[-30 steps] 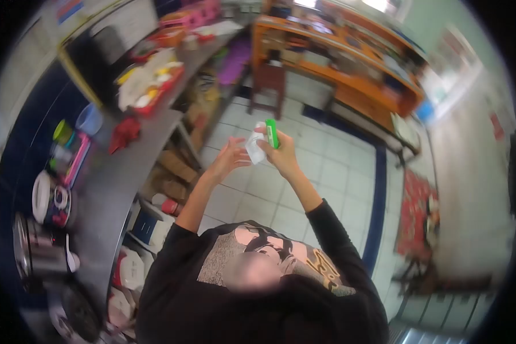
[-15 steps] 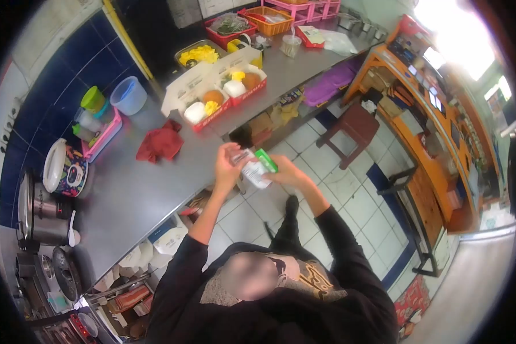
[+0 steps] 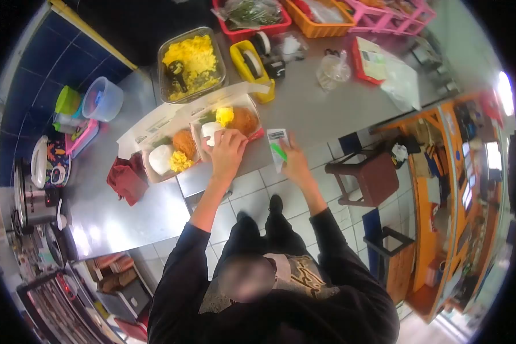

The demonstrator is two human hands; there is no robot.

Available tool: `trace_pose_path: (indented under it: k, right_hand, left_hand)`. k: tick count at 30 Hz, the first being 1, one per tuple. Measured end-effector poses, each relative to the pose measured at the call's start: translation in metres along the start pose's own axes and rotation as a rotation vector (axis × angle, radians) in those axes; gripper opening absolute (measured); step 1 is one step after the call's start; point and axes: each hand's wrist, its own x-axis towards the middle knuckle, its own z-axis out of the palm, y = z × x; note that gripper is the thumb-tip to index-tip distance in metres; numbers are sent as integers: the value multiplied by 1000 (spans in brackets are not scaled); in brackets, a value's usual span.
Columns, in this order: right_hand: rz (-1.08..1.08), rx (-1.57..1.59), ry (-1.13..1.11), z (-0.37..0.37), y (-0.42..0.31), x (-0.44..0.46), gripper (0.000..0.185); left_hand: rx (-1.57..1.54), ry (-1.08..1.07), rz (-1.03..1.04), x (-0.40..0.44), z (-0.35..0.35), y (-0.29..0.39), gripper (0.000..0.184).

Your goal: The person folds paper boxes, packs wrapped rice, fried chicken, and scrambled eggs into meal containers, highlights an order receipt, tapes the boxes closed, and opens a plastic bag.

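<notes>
My left hand (image 3: pixel 226 153) is at the front edge of the right food box, beside its white rice mound (image 3: pixel 210 131); its fingers are curled together and what they pinch is too small to name. My right hand (image 3: pixel 294 161) grips a green item (image 3: pixel 278 152) and a white printed packet (image 3: pixel 277 136) just off the counter's edge. The right box also holds a fried brown piece (image 3: pixel 243 120) and yellow egg (image 3: pixel 225 116). The left box holds rice (image 3: pixel 161 159), a brown piece (image 3: pixel 183 143) and yellow egg (image 3: pixel 180 162).
Behind the boxes are a tray of yellow egg (image 3: pixel 194 60) and a yellow tape dispenser (image 3: pixel 249 66). A red cloth (image 3: pixel 127 179) lies left of them. Baskets (image 3: pixel 321 20) line the back. A brown stool (image 3: pixel 367 178) stands on the floor at right.
The view has turned toward the counter, and the food boxes are now close. My left hand has left the white packet and moved to the right box; my right hand still holds the packet and green item.
</notes>
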Motion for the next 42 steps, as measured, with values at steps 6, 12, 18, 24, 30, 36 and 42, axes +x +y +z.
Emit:
trace_pose_path:
  k: [6, 12, 18, 24, 30, 36, 42]
  right_hand:
    - [-16, -124, -303, -12, -38, 52, 56]
    - [-104, -80, 319, -26, -6, 33, 27]
    - [261, 918, 173, -51, -11, -20, 14]
    - [176, 487, -13, -28, -63, -41, 8]
    - [460, 1127, 578, -68, -10, 0, 30]
    - [490, 1087, -263, -42, 26, 36, 39]
    - [609, 1164, -792, -36, 39, 34, 45]
  left_hand:
    - [-23, -33, -112, 2, 9, 14, 18]
    - [50, -37, -26, -5, 31, 12, 29]
    - [-670, -104, -45, -29, -9, 42, 46]
    - [-732, -657, -242, -51, -33, 73, 42]
    - [-902, -865, -658, -68, -43, 60, 46]
    - [-601, -589, -345, -40, 11, 21, 40]
    - [-382, -356, -161, -36, 53, 7, 32]
